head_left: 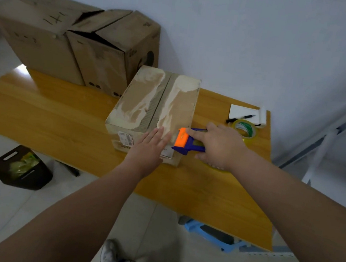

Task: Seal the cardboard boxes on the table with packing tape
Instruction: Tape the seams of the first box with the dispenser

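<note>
A small cardboard box (147,103) with torn, whitish flaps and a gap along its middle seam stands on the wooden table (60,117). My left hand (148,147) lies flat with straight fingers on the box's near edge. My right hand (218,147) grips a blue and orange tape dispenser (185,142), whose orange end touches the box's near right corner. A spare roll of clear tape (244,129) lies just beyond my right hand.
Two large brown boxes (48,37) (116,52) with loose flaps stand at the table's back left. A white notepad with a pen (245,116) lies at the back right. On the floor are a dark bin (21,169) and a blue stool (213,236).
</note>
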Available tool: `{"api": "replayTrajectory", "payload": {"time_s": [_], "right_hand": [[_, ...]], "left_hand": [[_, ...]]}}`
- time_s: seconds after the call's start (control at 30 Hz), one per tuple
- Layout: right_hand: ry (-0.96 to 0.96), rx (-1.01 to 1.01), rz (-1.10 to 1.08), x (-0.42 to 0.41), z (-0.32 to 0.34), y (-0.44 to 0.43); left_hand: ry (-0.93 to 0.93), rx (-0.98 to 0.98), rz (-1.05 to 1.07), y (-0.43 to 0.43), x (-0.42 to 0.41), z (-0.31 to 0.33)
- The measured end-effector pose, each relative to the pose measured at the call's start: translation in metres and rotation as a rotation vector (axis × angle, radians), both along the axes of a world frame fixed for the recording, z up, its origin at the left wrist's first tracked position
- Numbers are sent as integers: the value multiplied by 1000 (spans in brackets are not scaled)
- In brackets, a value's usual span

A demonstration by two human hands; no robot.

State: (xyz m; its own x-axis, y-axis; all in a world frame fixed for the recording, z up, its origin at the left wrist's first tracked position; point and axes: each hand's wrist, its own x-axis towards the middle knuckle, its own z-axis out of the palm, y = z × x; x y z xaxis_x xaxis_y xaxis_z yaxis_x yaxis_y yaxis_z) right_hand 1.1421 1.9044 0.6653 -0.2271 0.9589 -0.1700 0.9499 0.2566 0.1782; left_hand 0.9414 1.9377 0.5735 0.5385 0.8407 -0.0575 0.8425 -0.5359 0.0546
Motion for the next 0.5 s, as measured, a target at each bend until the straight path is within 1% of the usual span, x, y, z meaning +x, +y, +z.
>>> {"api": "replayTrajectory", "payload": {"time_s": [0.07, 0.2, 0.5], "right_hand": [[8, 13, 8, 20, 7, -7], [-66, 34, -28, 64, 14, -28], [-46, 83, -40, 72, -11, -40]], "left_hand": [[15, -5, -1, 0, 0, 1], [31, -23, 15, 0, 5, 3], [165, 9, 40, -5, 24, 6]]}}
